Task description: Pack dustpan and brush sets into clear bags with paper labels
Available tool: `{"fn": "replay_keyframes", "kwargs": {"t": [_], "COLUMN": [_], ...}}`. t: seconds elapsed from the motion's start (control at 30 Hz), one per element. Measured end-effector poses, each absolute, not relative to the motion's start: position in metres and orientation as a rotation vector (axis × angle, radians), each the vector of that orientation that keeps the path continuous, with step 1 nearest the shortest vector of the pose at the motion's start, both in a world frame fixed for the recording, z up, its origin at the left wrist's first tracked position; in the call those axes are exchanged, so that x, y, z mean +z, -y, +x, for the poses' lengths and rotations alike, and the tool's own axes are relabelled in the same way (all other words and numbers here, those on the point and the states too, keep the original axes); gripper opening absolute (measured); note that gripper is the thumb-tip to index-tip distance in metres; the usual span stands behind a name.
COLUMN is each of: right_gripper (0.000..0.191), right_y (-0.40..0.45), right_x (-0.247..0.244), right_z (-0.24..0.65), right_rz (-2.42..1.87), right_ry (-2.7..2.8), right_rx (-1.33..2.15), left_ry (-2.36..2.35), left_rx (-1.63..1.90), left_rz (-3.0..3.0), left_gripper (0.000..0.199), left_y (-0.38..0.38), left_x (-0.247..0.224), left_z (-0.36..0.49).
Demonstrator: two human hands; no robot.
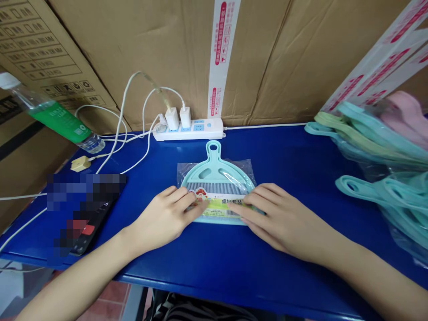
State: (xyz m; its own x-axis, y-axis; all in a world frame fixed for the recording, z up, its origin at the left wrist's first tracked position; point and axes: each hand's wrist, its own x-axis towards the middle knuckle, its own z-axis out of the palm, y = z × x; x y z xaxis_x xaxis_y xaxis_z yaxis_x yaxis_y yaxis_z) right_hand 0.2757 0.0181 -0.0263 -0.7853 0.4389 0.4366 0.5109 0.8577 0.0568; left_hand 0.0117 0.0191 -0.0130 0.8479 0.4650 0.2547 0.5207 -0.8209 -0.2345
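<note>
A light-blue dustpan and brush set (197,176) lies in a clear plastic bag on the blue table, its looped handle pointing away from me. Grey bristles and a yellow-green label (217,207) show through the bag. My left hand (167,214) grips the set's left edge, its thumb across the label. On the opposite edge, my right hand (274,218) is closed with curled fingers, and a finger lies over the label. The fingertips under the edges are hidden.
More bagged dustpan sets (384,191) are piled at the right. A white power strip (203,129) with chargers and cables stands at the back. On the left are a tilted bottle (60,120), a loose plug (80,163) and a partly blurred phone (96,223). Cardboard (160,49) walls the back.
</note>
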Motion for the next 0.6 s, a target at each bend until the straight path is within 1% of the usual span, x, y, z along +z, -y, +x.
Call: {"fn": "replay_keyframes", "kwargs": {"t": [0.37,0.6], "right_gripper": [0.031,0.028], "right_y": [-0.019,-0.020], "right_x": [-0.038,-0.041], "right_z": [0.270,0.269], "right_rz": [-0.767,-0.789], "right_ry": [2.660,2.665], "right_rx": [-0.278,-0.298], "left_ry": [0.792,0.831], "left_rx": [-0.190,-0.108], "left_rz": [-2.786,-2.817], "left_gripper": [0.041,0.043], "left_y": [-0.021,-0.020], "left_x": [-0.022,-0.023], "left_z": [0.015,0.017]}}
